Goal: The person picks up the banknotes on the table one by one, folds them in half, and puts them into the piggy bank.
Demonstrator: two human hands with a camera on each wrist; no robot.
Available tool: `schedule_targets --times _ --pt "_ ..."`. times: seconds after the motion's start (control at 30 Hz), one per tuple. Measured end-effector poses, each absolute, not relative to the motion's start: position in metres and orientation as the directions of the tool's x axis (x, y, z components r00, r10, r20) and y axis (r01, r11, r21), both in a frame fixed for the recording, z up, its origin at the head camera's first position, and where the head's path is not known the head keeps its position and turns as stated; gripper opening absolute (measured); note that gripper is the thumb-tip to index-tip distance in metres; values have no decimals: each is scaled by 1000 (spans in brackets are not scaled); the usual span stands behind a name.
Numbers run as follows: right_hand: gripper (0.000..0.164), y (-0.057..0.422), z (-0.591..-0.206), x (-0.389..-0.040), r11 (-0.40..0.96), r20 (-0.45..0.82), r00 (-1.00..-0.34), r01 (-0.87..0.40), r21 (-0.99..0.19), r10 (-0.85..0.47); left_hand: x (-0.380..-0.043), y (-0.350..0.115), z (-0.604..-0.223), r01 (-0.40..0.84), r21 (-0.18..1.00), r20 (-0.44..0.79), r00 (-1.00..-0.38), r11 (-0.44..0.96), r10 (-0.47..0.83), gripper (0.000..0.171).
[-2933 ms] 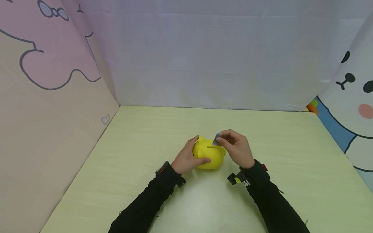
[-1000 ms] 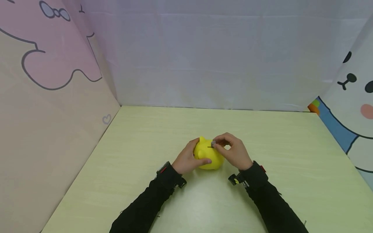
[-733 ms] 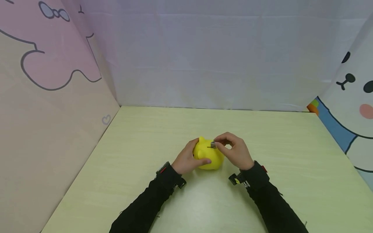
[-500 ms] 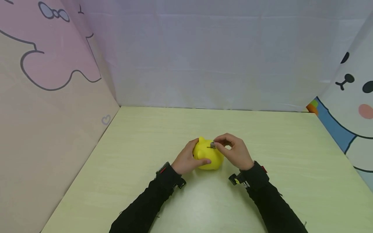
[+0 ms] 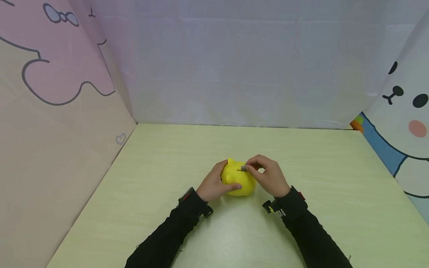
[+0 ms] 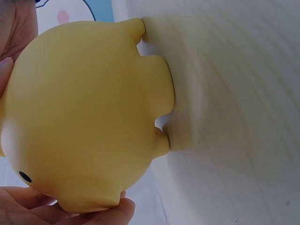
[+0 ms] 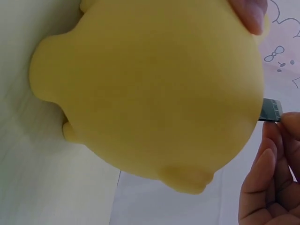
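A yellow piggy bank [image 5: 238,182] stands on the table, its stubby feet [image 6: 161,140] down on the surface and a thin slot in its top. My left hand [image 5: 214,183] grips it from the left, thumb across the near side and fingers round the snout end. My right hand [image 5: 268,175] pinches a folded banknote [image 7: 270,109], greenish-grey with a patterned edge, between thumb and fingertips. The banknote is partly down in the slot, and only a short end stands above the top. Its lower part is hidden inside the piggy bank.
Both hands work at the middle of the pale wooden table [image 5: 161,149]. A whitish cloth [image 5: 214,67] hangs along the back edge. Printed cartoon panels, a pink one [image 5: 67,74] and a white bear [image 5: 402,130], stand at the sides.
The right hand has brought the banknote from above the piggy bank to the slot and pushed it down, so less of it shows now. The left hand keeps its grip.
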State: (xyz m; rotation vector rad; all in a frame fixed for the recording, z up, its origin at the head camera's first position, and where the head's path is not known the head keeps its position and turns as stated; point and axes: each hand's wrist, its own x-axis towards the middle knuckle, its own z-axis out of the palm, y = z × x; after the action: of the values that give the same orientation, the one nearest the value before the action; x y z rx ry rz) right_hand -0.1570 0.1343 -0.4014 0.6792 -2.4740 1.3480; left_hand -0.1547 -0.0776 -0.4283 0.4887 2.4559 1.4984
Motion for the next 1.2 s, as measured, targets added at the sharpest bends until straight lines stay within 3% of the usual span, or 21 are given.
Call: schedule_targets --times 0.63,1.2 --pt "5 130 -406 -160 522 486 -804 -593 -613 -343 -153 -79 -424 178 899 3 -916 400 401 90" --pt "6 133 -405 -157 519 501 -794 -606 -602 -345 -152 -78 -425 158 898 -17 -921 412 390 92"
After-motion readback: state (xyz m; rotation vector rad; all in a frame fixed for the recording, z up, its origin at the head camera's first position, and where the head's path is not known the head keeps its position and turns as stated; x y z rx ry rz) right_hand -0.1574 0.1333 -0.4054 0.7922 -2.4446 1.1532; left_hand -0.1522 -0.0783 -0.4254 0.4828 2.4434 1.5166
